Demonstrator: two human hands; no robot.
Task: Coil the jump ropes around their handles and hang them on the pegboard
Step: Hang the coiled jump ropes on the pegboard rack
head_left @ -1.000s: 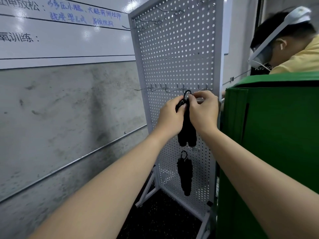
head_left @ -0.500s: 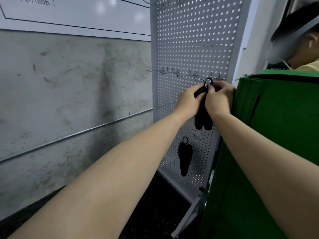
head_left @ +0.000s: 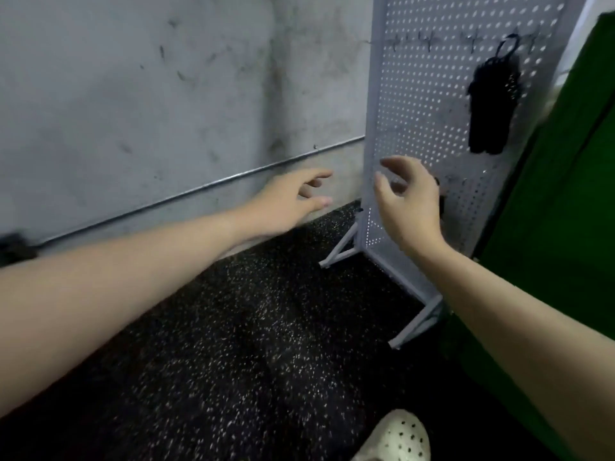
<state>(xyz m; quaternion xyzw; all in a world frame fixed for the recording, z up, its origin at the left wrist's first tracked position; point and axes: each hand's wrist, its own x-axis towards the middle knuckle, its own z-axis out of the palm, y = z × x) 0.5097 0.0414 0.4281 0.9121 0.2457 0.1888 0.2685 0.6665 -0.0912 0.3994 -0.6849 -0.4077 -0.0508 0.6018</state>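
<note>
So the coiled black jump rope (head_left: 492,101) is hanging on the white pegboard (head_left: 419,104), up near its right edge, looped over one of the little metal hooks (head_left: 474,39) in the upper row. The bundle hangs straight down against the holes, nobody touching it.

Both hands are low and well apart from it. The left hand (head_left: 286,204) is stretched out in front of the grey concrete wall (head_left: 149,94), fingers loose and a bit spread, grip open with nothing in it. The right hand (head_left: 407,201) is in front of the lower part of the pegboard, fingers relaxed and slightly curled, also holding nothing. There's something dark just peeking out behind the right hand on the board, but it's mostly hidden so I can't say what it is.

The pegboard stands on angled feet on the black speckled floor (head_left: 249,344). A green panel (head_left: 565,194) sits right beside it on the right, and a white perforated shoe (head_left: 399,437) shows at the bottom.
</note>
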